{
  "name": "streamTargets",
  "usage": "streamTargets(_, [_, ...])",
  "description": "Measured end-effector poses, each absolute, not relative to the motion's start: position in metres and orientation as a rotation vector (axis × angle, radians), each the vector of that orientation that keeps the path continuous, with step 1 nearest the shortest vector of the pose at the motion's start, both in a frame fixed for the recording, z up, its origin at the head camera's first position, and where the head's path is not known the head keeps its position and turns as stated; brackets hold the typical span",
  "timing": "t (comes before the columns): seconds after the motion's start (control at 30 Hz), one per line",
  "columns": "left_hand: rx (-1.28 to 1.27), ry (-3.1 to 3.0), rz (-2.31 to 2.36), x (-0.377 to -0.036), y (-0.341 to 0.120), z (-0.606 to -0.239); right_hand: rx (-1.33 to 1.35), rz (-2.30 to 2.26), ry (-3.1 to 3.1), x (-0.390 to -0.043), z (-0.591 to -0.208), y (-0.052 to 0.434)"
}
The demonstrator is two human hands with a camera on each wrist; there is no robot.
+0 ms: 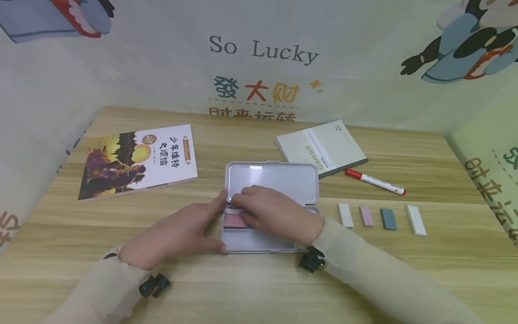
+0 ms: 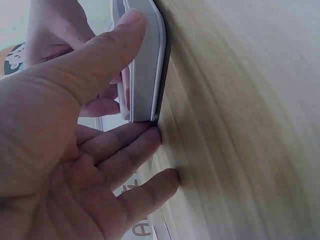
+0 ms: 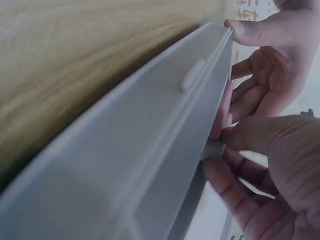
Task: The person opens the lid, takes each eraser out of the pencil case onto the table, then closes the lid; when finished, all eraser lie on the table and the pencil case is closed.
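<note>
A pale grey pencil case (image 1: 259, 240) lies unfolded on the table, its lid (image 1: 279, 175) tipped back. A pink eraser (image 1: 232, 221) rests in the left of its rear compartment. My left hand (image 1: 184, 229) is at the case's left end, thumb against the front corner and index finger up by the hinge side; in the left wrist view its other fingers touch the table. Reaching over the rear compartment, my right hand (image 1: 279, 213) has curled fingers. In the right wrist view it pinches a small pale eraser (image 3: 214, 149), mostly hidden by thumb and finger.
Right of the case stand in a row a white eraser (image 1: 345, 215), a pink one (image 1: 366, 216), a blue-grey one (image 1: 388, 219) and another white eraser (image 1: 416, 220). Behind them lie a red-capped marker (image 1: 376, 182) and a notebook (image 1: 319, 146). A book (image 1: 141, 162) occupies the left.
</note>
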State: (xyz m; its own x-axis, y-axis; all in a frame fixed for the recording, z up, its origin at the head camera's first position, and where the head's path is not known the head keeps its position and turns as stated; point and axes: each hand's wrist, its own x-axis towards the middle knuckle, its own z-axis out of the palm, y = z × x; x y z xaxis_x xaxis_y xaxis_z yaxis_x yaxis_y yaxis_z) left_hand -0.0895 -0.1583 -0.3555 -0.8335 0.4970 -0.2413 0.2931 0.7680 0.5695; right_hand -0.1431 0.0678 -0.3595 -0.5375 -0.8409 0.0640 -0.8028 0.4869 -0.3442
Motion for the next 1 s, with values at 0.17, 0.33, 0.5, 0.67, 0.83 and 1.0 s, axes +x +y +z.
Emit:
streamTargets(0.17, [0.605,2.571,0.736,-0.093,-0.157,-0.355,-1.488,-0.454,2.608,-0.143,-0.360,0.072])
streamTargets(0.33, [0.583,2.552,0.740,-0.094,-0.154,-0.355,-1.519,-0.391,2.605,-0.142,-0.359,0.076])
streamTargets(0.5, [0.571,2.566,0.736,-0.092,-0.155,-0.354,-1.543,-0.407,2.601,-0.141,-0.357,0.079])
streamTargets(0.67, [0.585,2.575,0.750,-0.092,-0.155,-0.355,-1.491,-0.455,2.604,-0.139,-0.356,0.085])
streamTargets(0.83, [0.587,2.579,0.757,-0.092,-0.155,-0.357,-1.431,-0.551,2.600,-0.139,-0.356,0.094])
streamTargets(1.0, [0.579,2.581,0.748,-0.092,-0.154,-0.356,-1.282,-0.777,2.538,-0.138,-0.355,0.112])
